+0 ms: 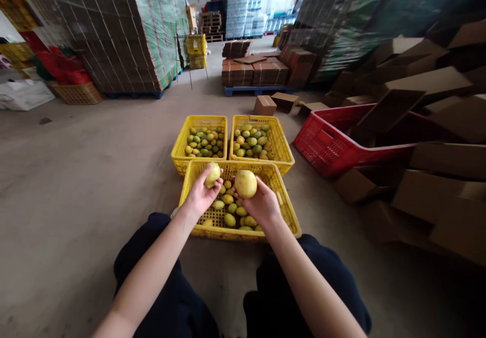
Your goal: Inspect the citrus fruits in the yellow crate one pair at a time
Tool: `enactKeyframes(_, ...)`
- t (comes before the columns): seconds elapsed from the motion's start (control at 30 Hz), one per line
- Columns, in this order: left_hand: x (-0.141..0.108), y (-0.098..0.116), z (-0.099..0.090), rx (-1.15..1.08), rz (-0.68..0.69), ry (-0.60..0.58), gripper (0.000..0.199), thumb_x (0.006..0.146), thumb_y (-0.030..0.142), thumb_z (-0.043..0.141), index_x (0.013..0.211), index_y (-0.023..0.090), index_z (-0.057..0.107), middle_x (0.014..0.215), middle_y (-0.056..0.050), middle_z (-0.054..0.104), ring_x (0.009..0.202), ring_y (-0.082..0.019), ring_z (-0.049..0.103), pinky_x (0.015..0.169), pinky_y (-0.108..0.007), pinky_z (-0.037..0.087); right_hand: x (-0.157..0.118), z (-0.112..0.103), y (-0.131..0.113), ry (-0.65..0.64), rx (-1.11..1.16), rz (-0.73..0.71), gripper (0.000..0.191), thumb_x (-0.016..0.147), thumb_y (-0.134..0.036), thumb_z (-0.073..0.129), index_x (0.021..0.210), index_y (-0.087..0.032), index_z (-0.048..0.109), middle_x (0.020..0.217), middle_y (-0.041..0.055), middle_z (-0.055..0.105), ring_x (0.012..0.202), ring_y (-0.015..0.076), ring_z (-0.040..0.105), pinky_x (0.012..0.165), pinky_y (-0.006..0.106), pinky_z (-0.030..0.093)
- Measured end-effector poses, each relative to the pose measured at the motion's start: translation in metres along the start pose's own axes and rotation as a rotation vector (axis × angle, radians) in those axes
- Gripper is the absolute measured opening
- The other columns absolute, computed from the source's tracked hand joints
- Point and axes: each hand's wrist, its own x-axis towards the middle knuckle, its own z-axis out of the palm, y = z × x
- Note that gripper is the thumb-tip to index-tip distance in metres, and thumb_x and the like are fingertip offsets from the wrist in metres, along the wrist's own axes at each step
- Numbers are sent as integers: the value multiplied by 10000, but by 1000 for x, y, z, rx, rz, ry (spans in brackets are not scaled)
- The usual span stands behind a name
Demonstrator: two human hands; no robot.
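Observation:
My left hand (205, 190) is closed around a yellow-green fruit (212, 174), thumb across its top. In my right hand (261, 202) sits a larger, rounder pale yellow fruit (245, 184), with the fingers curled about its underside and right side. Both hands are above the front yellow crate (289, 207), a short gap apart. Inside that crate lie several loose fruits (230, 220), green to yellow; my hands and forearms cover some of them. The exact kind of fruit is not certain from here.
Behind the front crate stand a left yellow crate (179, 148) and a right yellow crate (284, 148), both holding fruit. A red crate (322, 143) and a heap of cardboard boxes (433, 191) lie at right. Farther back, flattened cartons rest on a blue pallet (243, 91).

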Motion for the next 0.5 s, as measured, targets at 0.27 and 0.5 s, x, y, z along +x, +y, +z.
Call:
enactKeyframes(0.27, 0, -3, -6, 48, -85, -151, 383, 913, 328, 378, 874, 54, 643, 680, -98, 619, 472, -89, 504, 398, -174, 416, -5, 10, 5, 64, 17, -14, 123, 786, -284, 634, 794, -162, 621, 688, 44, 704, 596, 174, 671, 474, 244, 546)
enactKeyframes(0.5, 0, -8, 1, -25, -115, -26, 279, 924, 247, 403, 943, 91, 634, 773, -90, 666, 624, -129, 626, 526, -189, 540, 3, 4, 8, 159, -70, 63, 260, 904, -348, 464, 791, -157, 598, 599, 47, 678, 474, 169, 624, 378, 240, 468)
